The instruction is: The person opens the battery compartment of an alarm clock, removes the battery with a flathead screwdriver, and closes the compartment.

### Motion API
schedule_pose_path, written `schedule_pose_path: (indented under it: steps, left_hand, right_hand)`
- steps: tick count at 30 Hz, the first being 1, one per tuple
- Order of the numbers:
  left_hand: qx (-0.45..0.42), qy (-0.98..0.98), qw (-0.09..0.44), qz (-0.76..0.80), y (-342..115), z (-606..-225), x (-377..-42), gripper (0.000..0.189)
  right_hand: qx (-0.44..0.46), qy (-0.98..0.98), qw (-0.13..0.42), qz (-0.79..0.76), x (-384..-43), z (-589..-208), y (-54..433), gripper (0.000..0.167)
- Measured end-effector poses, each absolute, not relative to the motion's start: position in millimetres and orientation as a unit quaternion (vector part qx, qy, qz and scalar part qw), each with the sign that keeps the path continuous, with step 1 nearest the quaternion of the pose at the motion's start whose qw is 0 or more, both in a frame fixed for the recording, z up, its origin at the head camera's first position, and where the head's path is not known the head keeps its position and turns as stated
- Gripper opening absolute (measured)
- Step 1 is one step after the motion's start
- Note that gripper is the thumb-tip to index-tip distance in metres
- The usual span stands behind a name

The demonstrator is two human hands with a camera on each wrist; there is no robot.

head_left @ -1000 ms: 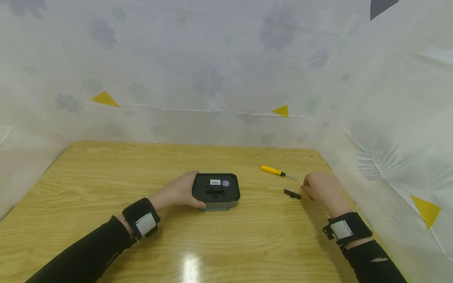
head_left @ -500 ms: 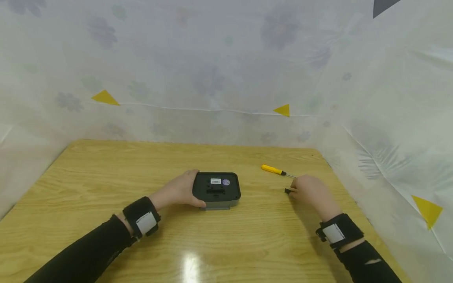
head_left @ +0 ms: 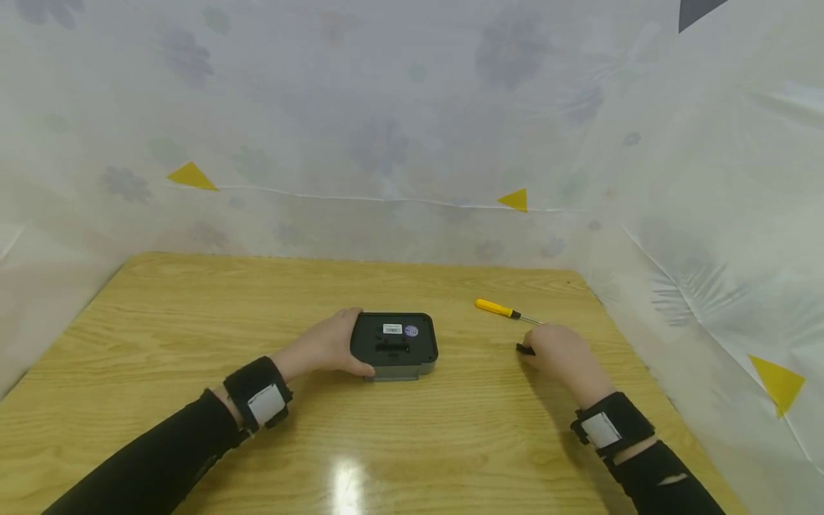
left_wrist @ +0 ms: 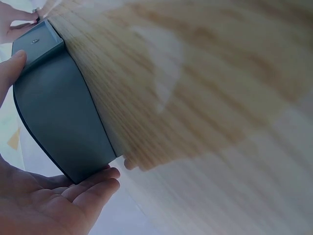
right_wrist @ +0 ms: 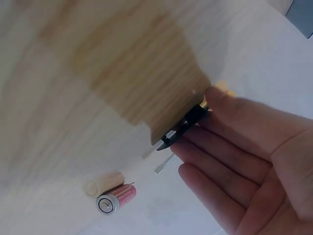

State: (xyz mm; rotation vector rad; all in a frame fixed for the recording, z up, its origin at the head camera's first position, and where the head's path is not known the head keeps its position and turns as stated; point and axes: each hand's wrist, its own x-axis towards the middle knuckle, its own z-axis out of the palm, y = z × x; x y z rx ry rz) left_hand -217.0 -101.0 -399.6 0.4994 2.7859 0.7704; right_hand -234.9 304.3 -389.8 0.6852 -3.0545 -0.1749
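Observation:
My left hand (head_left: 330, 346) grips the left end of a dark box-shaped device (head_left: 421, 350), thumb on the near side and fingers at the far side. The device's upward black face has a white barcode label, a round purple sticker and a narrow slot. In the left wrist view, its smooth grey side (left_wrist: 61, 110) lies between thumb and fingers. My right hand (head_left: 561, 356) pinches a small black battery cover (right_wrist: 190, 119) between thumb and fingertips, low over the table. Only the cover's left end shows in the head view.
A yellow-handled screwdriver (head_left: 494, 308) lies just beyond my right hand, its shaft pointing right. A red battery (right_wrist: 116, 199) rests on the wood table (head_left: 257, 443), hidden in the head view. Floral plastic sheeting (head_left: 380, 143) hangs behind and to the right.
My right hand has moved left from beside the battery cover onto it and now pinches it. The left hand and the device have stayed in place.

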Motion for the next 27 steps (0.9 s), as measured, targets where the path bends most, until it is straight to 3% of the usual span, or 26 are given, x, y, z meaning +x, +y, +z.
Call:
schedule_pose_path:
  steps: [6,27]
  left_hand:
    - [0.169,0.944,0.103,0.263,-101.5,-398.5,-216.9,0.117]
    - [0.173,0.942,0.114,0.266,-102.2,-400.5,-220.3,0.121]
  right_hand:
    - [0.231,-0.968,0.036,-0.09,-232.0,-390.7,301.3,0.025]
    - [0.219,-0.968,0.071,-0.102,-230.5,-395.9,302.8,0.027]
